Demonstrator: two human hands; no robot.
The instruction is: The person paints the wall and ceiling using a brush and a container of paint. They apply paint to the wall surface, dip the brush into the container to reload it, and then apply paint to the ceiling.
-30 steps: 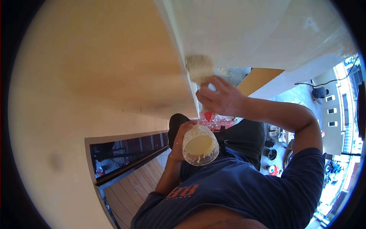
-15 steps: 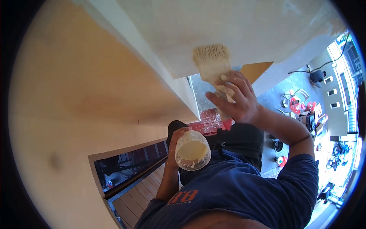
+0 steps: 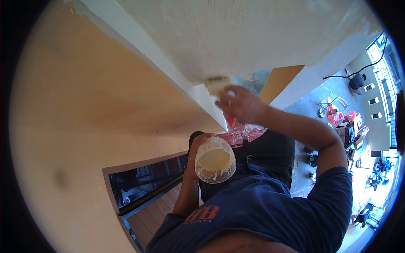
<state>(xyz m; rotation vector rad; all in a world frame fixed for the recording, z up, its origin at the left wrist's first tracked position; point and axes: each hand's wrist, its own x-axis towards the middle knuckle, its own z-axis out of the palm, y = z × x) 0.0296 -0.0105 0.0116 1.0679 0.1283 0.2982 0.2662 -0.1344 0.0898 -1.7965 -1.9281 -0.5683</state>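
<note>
My right hand (image 3: 244, 104) grips a wide paintbrush (image 3: 217, 85), its pale bristles at the lower edge of a whitish painted panel (image 3: 236, 38) beside the corner. The hand is slightly blurred, and a bit of red shows below it. In front of my chest, my left hand (image 3: 197, 147) is wrapped round a translucent plastic container (image 3: 216, 165). Cream-coloured paint (image 3: 214, 159) lies inside, with drips down the container's wall. Part of the left hand is hidden behind the container.
A tan wall (image 3: 101, 97) curves along the left, with a window opening (image 3: 145, 181) low in it. Red tiles (image 3: 240, 135) spattered white lie below. Red and white items (image 3: 335, 116), a chair and a crouching person (image 3: 356, 83) are on the floor at right.
My right hand has moved the paintbrush down and to the left, from the panel's face to its lower edge near the corner. My left hand still holds the container.
</note>
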